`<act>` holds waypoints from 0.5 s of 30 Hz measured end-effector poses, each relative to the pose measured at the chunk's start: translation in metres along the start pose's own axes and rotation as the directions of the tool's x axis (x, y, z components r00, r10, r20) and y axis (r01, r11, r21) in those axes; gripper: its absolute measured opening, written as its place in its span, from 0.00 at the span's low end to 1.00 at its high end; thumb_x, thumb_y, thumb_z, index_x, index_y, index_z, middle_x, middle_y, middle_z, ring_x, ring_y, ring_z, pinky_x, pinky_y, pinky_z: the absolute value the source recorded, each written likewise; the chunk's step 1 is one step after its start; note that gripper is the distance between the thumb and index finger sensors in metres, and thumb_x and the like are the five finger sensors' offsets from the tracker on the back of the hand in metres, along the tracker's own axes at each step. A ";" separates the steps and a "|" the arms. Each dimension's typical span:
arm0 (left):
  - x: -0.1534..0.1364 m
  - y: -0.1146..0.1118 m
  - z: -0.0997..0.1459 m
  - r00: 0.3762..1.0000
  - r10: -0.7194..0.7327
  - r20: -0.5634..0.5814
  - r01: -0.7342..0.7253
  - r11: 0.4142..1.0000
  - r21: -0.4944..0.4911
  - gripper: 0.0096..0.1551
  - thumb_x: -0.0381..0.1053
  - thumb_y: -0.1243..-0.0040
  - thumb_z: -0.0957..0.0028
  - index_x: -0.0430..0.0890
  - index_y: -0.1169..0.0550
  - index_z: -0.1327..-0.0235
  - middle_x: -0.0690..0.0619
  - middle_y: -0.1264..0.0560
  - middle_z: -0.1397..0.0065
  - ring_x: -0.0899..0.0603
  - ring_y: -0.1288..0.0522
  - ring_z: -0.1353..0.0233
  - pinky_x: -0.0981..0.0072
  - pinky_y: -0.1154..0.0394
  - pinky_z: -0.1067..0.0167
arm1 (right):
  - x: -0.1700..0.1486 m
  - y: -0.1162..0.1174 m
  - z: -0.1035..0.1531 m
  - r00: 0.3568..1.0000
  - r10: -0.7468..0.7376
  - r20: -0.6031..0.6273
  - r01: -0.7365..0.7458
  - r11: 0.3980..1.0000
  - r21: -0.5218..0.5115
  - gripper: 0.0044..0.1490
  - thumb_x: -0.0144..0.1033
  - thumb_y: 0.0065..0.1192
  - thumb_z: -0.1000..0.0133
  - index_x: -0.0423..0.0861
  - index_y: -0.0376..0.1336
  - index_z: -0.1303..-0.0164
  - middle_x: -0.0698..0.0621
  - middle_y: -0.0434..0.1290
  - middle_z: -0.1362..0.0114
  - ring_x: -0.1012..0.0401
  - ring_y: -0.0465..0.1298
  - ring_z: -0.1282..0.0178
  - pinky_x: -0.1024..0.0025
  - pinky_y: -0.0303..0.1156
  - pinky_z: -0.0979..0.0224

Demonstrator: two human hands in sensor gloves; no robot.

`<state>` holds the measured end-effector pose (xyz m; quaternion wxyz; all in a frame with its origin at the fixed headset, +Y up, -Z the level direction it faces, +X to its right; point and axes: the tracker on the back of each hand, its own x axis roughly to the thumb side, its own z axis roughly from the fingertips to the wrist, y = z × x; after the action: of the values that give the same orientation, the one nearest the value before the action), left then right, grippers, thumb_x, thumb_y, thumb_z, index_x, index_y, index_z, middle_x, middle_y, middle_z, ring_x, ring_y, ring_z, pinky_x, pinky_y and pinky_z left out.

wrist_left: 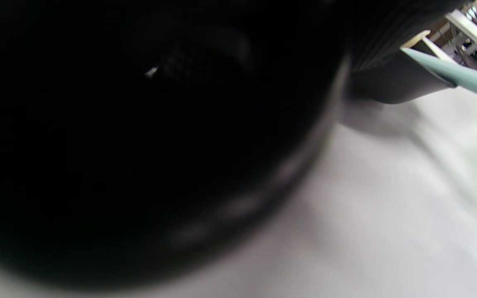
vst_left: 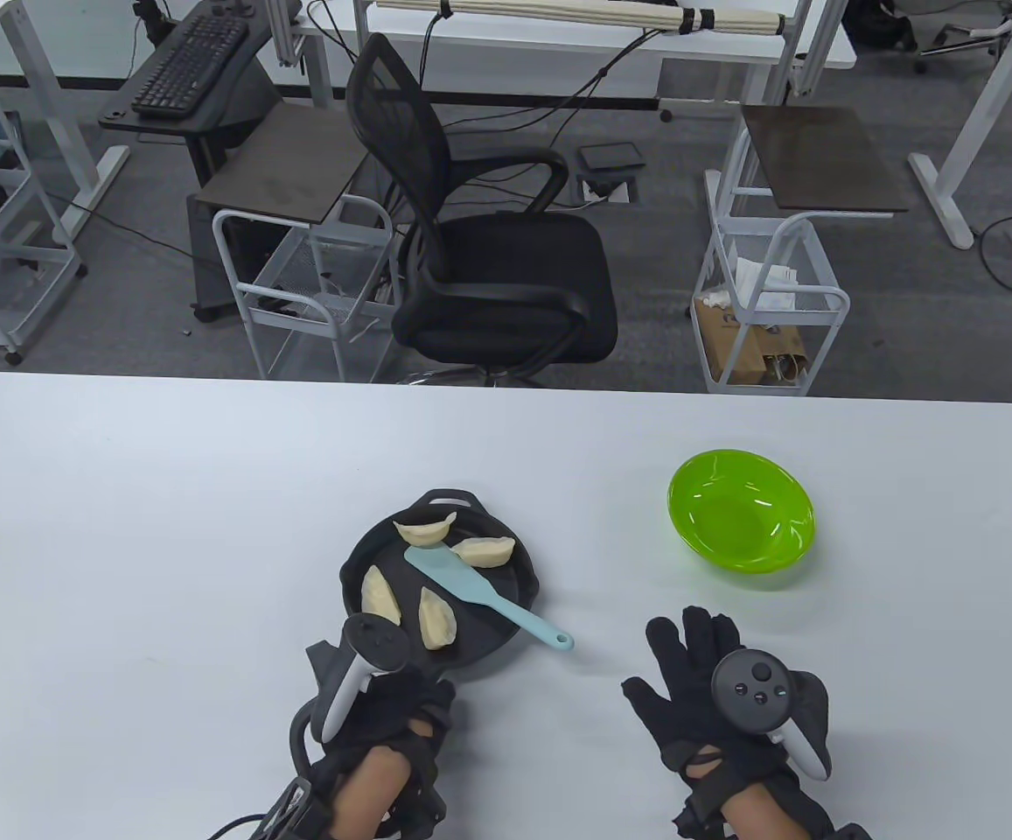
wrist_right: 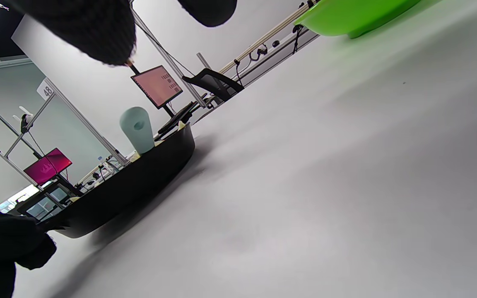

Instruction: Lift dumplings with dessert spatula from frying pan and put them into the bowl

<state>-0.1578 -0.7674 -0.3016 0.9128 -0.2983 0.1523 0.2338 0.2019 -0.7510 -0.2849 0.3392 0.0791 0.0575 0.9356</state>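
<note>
Left hand (vst_left: 383, 709), at 6 o'clock of the frying pan (vst_left: 506, 643): its fingers are hidden beneath the tracker and the pan's near rim, so whether they grip anything cannot be told (the left wrist view is almost wholly dark and blurred). Right hand (vst_left: 707, 691): fingers straight and spread wide, holding nothing, palm down on or just over the white surface (vst_left: 164, 525) — contact cannot be judged.

Frying pan: black, round, with a loop handle at its 12 o'clock. Inside lie four pale dumplings — one at 12 o'clock (vst_left: 424, 528), one at 2 o'clock (vst_left: 486, 551), one at 8 o'clock (vst_left: 380, 595) and one at 6 o'clock (vst_left: 437, 618).

Dessert spatula (vst_left: 481, 595): light blue, blade resting in the pan's middle between the dumplings, handle crossing the rim at 4 o'clock, its holed end pointing toward the right hand but apart from it.

Bowl (vst_left: 740, 509): bright green, upright, at 12 o'clock of the right hand and 3 o'clock of the pan, well apart from both.
</note>
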 end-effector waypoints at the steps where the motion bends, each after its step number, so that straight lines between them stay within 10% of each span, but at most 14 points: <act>1: 0.003 -0.003 0.000 1.000 -0.019 0.004 0.019 1.000 -0.016 0.36 0.68 0.40 0.48 0.47 0.30 0.35 0.62 0.09 0.63 0.51 0.13 0.66 0.51 0.20 0.51 | 0.000 0.000 0.000 1.000 0.003 0.000 -0.003 1.000 0.000 0.49 0.55 0.59 0.38 0.44 0.44 0.17 0.35 0.29 0.17 0.32 0.24 0.22 0.32 0.22 0.24; 15: 0.025 -0.033 0.003 0.984 -0.107 0.141 0.131 0.976 -0.174 0.38 0.70 0.41 0.48 0.47 0.30 0.34 0.59 0.08 0.56 0.48 0.11 0.59 0.51 0.20 0.48 | 0.001 0.010 -0.010 1.000 0.020 -0.009 -0.020 1.000 0.018 0.52 0.56 0.61 0.39 0.41 0.43 0.17 0.33 0.36 0.16 0.29 0.32 0.20 0.30 0.26 0.23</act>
<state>-0.1196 -0.7810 -0.2940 0.9020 -0.3733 0.0518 0.2108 0.1931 -0.7581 -0.2935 0.3290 0.0783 0.0666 0.9387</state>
